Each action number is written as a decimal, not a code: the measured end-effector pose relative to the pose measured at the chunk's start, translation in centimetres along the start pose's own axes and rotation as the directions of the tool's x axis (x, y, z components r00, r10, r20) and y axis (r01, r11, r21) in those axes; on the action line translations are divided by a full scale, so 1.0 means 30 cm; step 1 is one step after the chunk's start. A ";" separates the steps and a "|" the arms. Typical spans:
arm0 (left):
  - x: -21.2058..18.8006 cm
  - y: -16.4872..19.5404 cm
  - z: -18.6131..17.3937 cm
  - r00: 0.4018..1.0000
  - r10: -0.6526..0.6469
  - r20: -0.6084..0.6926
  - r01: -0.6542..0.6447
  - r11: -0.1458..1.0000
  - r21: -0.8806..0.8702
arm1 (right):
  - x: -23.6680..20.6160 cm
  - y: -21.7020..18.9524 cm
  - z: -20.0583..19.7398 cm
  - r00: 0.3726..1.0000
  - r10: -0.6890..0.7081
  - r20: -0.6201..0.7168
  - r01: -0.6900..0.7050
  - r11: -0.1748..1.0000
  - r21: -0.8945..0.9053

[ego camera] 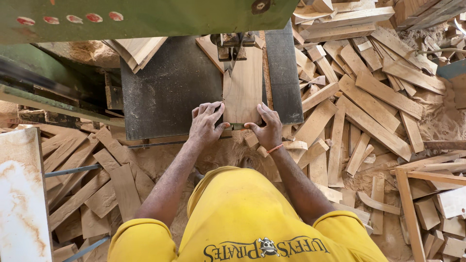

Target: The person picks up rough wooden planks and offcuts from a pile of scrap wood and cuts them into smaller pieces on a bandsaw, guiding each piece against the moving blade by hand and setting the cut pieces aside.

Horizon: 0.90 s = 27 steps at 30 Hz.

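Note:
A flat wooden board (242, 87) lies lengthwise on the dark steel saw table (170, 92), its far end under the blade guide (232, 46). My left hand (206, 123) grips the board's near left corner, fingers on top. On the near right corner rests my right hand (266, 127), thumb against the board's end; an orange band circles that wrist. Both hands hold the same board at the table's near edge.
The green saw housing (136, 17) spans the top. Cut wooden slats (369, 106) lie heaped on the right, with more offcuts (92, 184) at the lower left. Sawdust (228, 155) covers the floor below the table. A white panel (22, 194) stands at the far left.

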<state>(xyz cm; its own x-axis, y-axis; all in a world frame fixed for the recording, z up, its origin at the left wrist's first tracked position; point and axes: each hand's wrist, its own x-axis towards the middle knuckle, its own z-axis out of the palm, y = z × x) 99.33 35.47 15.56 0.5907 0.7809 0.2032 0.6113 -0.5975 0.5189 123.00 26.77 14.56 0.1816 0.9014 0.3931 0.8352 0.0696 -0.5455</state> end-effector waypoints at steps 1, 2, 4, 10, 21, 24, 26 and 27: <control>0.001 0.003 0.002 1.000 -0.003 -0.003 0.003 1.000 0.003 | 0.003 0.005 0.001 1.000 -0.003 0.003 0.003 1.000 0.001; 0.001 0.006 0.005 1.000 -0.011 -0.004 0.011 1.000 0.006 | 0.006 0.011 0.000 1.000 -0.006 0.006 0.006 1.000 0.002; 0.003 0.009 0.008 1.000 -0.027 -0.009 0.027 0.999 0.016 | 0.014 0.023 -0.002 1.000 -0.004 0.015 0.004 1.000 0.004; 0.012 0.016 0.029 0.999 -0.042 -0.017 0.042 0.999 0.019 | 0.033 0.045 -0.009 0.999 -0.016 0.031 0.015 1.000 0.022; 0.026 0.035 0.065 0.996 -0.065 -0.066 0.066 0.998 0.012 | 0.077 0.066 -0.018 0.995 0.023 0.094 -0.027 0.999 0.045; 0.033 0.043 0.073 0.995 -0.067 -0.080 0.068 0.998 0.018 | 0.087 0.078 -0.019 0.994 0.027 0.108 -0.032 0.999 0.039; 0.037 0.048 0.075 0.994 -0.068 -0.087 0.070 0.997 0.024 | 0.092 0.086 -0.019 0.994 0.021 0.110 -0.025 0.999 0.040; 0.039 0.049 0.076 0.994 -0.070 -0.089 0.072 0.997 0.025 | 0.095 0.090 -0.020 0.993 0.014 0.115 -0.019 0.999 0.042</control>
<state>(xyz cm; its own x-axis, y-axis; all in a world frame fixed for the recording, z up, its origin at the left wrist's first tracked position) 102.12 35.08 14.68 0.4971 0.8339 0.2398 0.6657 -0.5438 0.5110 126.07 29.27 14.65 0.1331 0.9453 0.2978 0.8092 0.0699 -0.5833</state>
